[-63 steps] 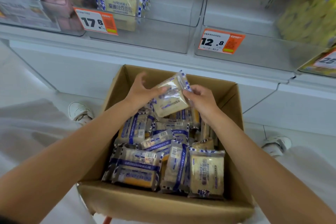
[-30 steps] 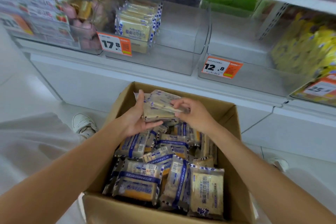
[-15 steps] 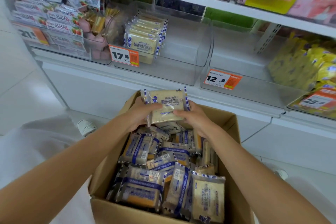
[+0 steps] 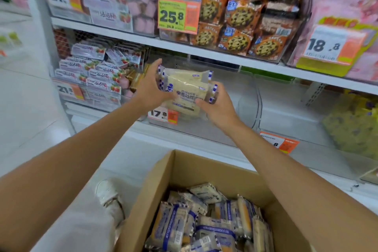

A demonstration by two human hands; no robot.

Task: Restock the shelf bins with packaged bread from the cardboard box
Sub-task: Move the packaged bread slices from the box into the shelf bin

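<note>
Now both hands gripping bread packs (image 4: 187,93) at clear shelf bin (image 4: 248,108) mouth, above 17.8 tag (image 4: 163,115). Left hand (image 4: 150,90) clamping left end, right hand (image 4: 219,108) closing on lower right corner. Pack long axis lying left-right; bin interior lying directly ahead. Both arms reaching forward, equally near. Cardboard box (image 4: 163,182) sitting below, well apart.

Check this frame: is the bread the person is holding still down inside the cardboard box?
No, both the left hand and right hand hold the bread packs up at the clear shelf bin, well above the cardboard box.
</note>
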